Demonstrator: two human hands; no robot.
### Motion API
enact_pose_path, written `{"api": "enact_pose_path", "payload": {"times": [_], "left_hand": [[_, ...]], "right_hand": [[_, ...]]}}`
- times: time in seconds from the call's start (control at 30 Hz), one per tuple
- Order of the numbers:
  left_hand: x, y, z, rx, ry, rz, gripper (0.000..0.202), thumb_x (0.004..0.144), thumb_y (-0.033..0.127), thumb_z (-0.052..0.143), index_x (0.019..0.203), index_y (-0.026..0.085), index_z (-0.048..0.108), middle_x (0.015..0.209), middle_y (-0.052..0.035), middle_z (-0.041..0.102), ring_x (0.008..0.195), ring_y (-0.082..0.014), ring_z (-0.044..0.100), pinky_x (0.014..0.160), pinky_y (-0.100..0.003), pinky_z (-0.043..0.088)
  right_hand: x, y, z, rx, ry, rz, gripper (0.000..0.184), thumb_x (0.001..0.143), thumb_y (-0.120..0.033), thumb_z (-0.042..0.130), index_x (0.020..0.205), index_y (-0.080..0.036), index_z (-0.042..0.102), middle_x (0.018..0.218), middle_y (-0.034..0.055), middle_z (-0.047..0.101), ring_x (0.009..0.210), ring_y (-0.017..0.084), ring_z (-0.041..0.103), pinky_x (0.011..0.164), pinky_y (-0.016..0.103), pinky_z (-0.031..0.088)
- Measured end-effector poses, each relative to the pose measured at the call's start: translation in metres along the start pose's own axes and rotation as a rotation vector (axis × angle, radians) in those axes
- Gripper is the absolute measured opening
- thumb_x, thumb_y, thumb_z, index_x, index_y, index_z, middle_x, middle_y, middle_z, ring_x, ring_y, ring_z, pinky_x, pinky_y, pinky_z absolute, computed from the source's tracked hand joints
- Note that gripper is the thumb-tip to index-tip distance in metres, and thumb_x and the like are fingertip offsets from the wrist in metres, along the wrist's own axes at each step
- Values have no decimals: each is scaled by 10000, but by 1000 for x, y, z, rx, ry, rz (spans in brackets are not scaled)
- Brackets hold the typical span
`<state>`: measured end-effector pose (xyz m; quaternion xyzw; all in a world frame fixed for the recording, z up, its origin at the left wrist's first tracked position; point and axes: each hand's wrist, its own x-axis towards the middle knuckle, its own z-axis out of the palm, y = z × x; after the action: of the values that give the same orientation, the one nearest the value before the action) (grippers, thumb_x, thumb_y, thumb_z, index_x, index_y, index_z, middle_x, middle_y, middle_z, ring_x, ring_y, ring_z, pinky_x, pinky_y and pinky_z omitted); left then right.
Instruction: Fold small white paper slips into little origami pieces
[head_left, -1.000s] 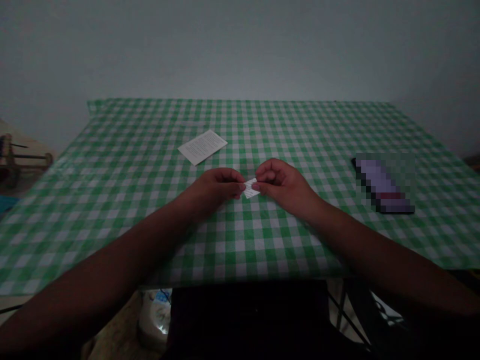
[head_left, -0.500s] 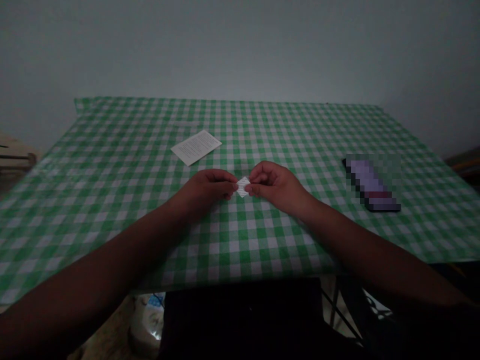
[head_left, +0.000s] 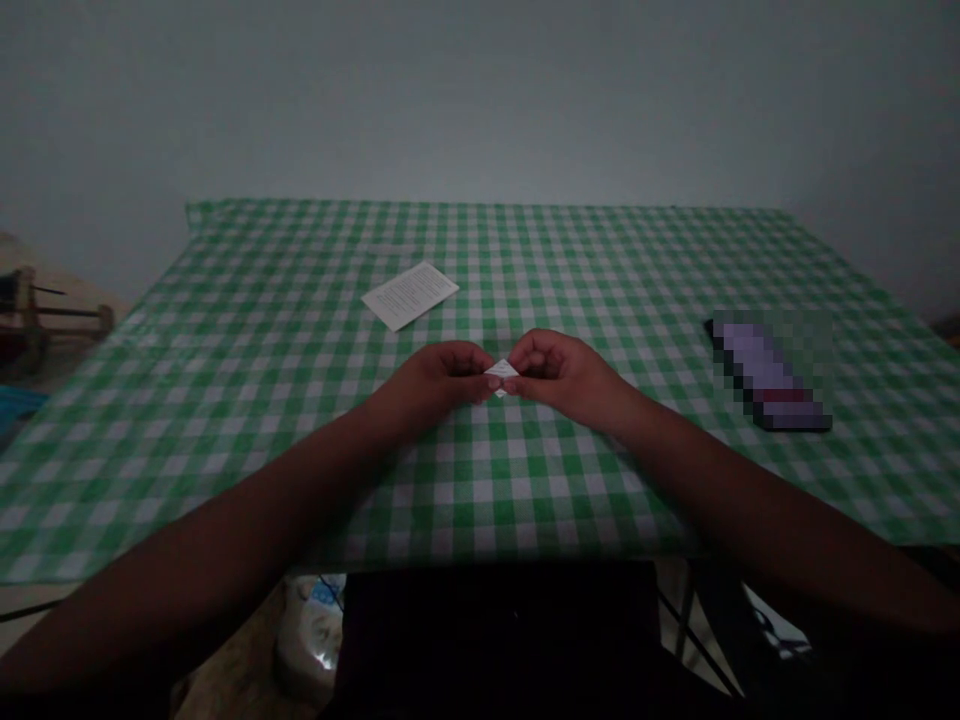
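A small diamond-shaped piece of folded paper [head_left: 502, 370], white with faint print lines, is pinched between my two hands above the front middle of the table. My left hand [head_left: 448, 377] grips its left side with thumb and fingertips. On the right side, my right hand [head_left: 561, 368] holds it the same way, and the two thumbs nearly meet on its near face. The thumbs and fingertips hide part of the paper.
A printed sheet [head_left: 411, 296] lies on the green checked tablecloth [head_left: 510, 500], beyond my left hand. A phone [head_left: 769, 380], blurred out, rests to the right. Behind the table stands a pale wall [head_left: 480, 100]. Wooden furniture [head_left: 64, 312] shows at the far left.
The view has shifted slightly left, so everything sits further right. My left thumb has slid inward across the paper toward my right thumb, and less of the paper shows.
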<state>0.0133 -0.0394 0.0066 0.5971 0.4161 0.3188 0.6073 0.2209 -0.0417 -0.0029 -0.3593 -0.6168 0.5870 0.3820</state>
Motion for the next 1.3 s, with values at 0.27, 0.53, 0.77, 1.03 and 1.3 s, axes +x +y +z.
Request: {"api": "enact_pose_path", "payload": {"times": [0.27,0.53,0.77,1.03,1.3], "left_hand": [[-1,1,1,-250,59,-108,131,683,214,844,733,169,732,658,-8,695,581,-110,609,578,-255,511],[-1,3,-1,-310,-6,-183,150,706,180,846,776,155,716,782,-51,760,692,-137,700,686,-284,584],[-3,2,2,-12,-123,-128,164,737,260,818,837,168,724,782,-32,735,705,-140,672,697,-302,549],[-7,9,1,309,51,58,244,801,424,744,892,198,755,885,-39,741,835,-192,678,783,-337,535],[-7,7,0,378,100,136,197,833,387,713,862,199,765,833,-39,764,781,-188,686,743,-326,525]], "right_hand": [[-1,-2,-1,55,19,11,278,719,-281,826,861,-211,598,710,-52,661,629,104,601,569,243,474],[3,4,-1,78,145,-14,343,708,-230,810,925,-235,544,695,-77,671,641,113,630,624,263,509],[0,8,4,-31,142,-143,233,799,-210,724,940,-238,540,756,-61,618,688,113,603,646,270,498],[-7,2,-4,-338,59,-220,115,889,-233,656,968,-240,573,855,-16,629,764,141,619,686,301,507],[-9,-4,-1,-452,43,-217,74,878,-283,690,878,-214,665,789,-8,663,702,135,611,652,293,498]]}}
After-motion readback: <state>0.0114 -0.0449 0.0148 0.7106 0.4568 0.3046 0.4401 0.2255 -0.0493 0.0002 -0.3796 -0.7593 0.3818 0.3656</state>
